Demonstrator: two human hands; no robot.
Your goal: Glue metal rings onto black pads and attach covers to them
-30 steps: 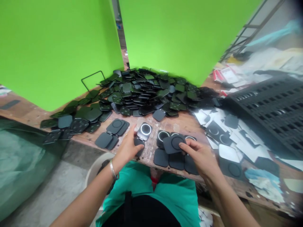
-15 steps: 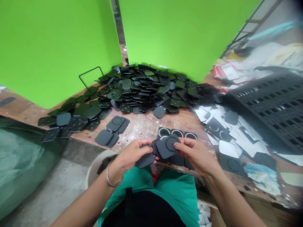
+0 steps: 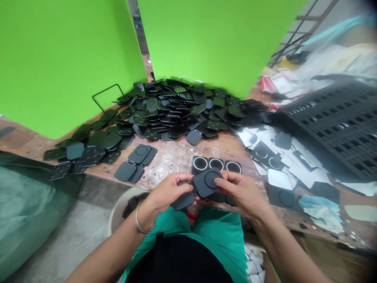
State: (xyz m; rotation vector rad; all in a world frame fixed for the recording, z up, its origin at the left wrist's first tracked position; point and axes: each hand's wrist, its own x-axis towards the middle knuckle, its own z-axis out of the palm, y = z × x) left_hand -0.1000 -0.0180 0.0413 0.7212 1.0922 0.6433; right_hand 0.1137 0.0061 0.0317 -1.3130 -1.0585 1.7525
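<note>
Low in the centre of the frame, both hands meet over the near edge of the desk. The left hand has its fingers closed on a dark folding pad, whose lower flap hangs just below the palm. The right hand pinches the upper square pad, marked with a ring, between thumb and fingers. Just behind them lie three ringed black pads in a row. A large heap of dark pads fills the middle of the frame.
</note>
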